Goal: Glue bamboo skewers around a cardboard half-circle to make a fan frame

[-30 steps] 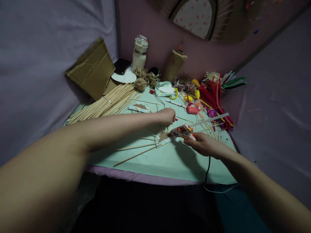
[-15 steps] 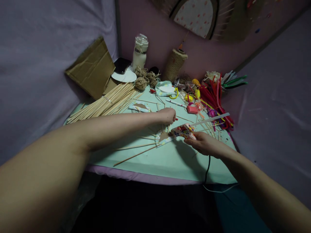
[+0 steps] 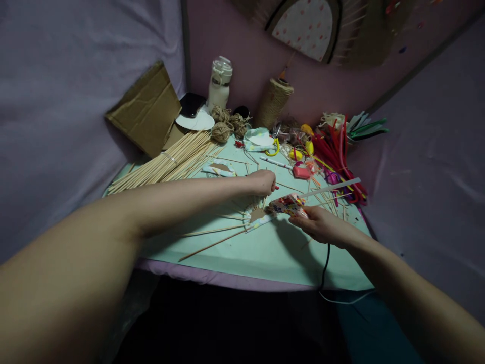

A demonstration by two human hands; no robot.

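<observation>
We hold the glue gun (image 3: pixel 287 205) at the cardboard piece (image 3: pixel 257 216).
Our right hand (image 3: pixel 320 225), right of the piece, has fingers clamped on the gun; left hand (image 3: pixel 262 182) sits beyond it, finger state unclear. Burn risk: a snagged cord (image 3: pixel 325 268) could jerk the gun into our left.

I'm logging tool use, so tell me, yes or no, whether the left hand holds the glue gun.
No, the patterned glue gun is in the right hand.
</observation>
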